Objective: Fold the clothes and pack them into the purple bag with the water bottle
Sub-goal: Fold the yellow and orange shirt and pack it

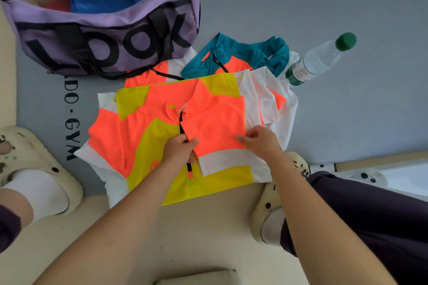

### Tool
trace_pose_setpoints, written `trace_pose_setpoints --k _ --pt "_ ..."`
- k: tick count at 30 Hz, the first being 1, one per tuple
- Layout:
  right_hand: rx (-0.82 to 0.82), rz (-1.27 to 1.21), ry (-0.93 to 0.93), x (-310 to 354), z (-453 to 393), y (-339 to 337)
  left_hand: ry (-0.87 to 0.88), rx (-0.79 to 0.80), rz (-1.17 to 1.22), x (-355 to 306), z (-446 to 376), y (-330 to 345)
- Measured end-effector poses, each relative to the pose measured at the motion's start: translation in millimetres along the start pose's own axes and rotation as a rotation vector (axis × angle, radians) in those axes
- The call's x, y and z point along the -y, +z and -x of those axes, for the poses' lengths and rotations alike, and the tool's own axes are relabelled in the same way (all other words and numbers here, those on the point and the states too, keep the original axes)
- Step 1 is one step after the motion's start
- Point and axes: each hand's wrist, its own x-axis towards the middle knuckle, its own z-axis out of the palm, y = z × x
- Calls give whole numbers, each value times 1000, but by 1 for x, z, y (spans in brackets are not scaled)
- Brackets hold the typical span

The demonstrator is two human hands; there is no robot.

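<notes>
An orange, yellow and white jersey point(148, 136) lies spread on the floor mat in the middle of the head view. My left hand point(179, 149) pinches its fabric beside the black zip. My right hand point(259, 141) grips the edge of the right flap, which is folded over the front. Behind it lies a teal, orange and white garment point(245, 53). The purple bag point(104, 30) stands open at the back left, with blue and red cloth inside. A clear water bottle point(317, 60) with a green cap lies on its side at the right.
A grey mat point(347, 111) printed with black letters covers the floor; its front edge meets beige flooring. My feet in cream clogs sit at the left point(34, 164) and the right point(278, 203) of the jersey. A white object point(393, 176) sits at the right edge.
</notes>
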Motion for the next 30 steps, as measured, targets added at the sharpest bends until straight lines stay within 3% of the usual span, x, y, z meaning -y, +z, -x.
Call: trace_pose_setpoints --k 3,7,11,13,15,17,19,21,24,30 --pt "-9 126 60 -16 12 5 -1 7 -17 -1 -1 -2" --pt "-152 103 27 -2 21 6 45 5 -132 -10 2 -16" --pt "-214 41 -315 55 32 33 245 -445 -310 -13 -2 -73" --pt "-183 106 -512 84 38 58 300 -561 -452 -10 -6 -110" --pt "-105 217 -662 106 44 86 376 -516 -690 -7 -17 -141" --pt "-28 365 -746 116 46 112 485 -322 -909 -6 -28 -161" --pt "11 500 -745 116 43 131 542 -172 -1071 -6 -39 -171" --pt "30 588 -712 108 36 138 545 -191 -1180 -7 -48 -180" --pt "33 644 -716 99 28 138 419 -266 -1274 -5 -54 -198" --pt "9 600 -699 103 25 140 195 -195 -1230 18 -49 -229"
